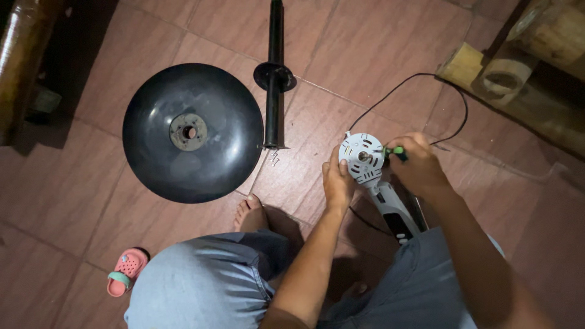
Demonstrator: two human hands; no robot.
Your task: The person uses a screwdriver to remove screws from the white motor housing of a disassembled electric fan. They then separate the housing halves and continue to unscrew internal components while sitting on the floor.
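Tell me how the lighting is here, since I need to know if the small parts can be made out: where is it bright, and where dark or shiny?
Head view: light falls from above onto the floor's middle, so the white fan housing, both hands (left, right) and the tiny screws are sharp; the round black base shows soft glare; the corners fall into shadow, and the left edge is nearly black.

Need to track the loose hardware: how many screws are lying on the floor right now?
2, as far as I can tell: small screws lying together on the tile at the foot of the black pole, beside the round base. They are tiny; others may be hidden.
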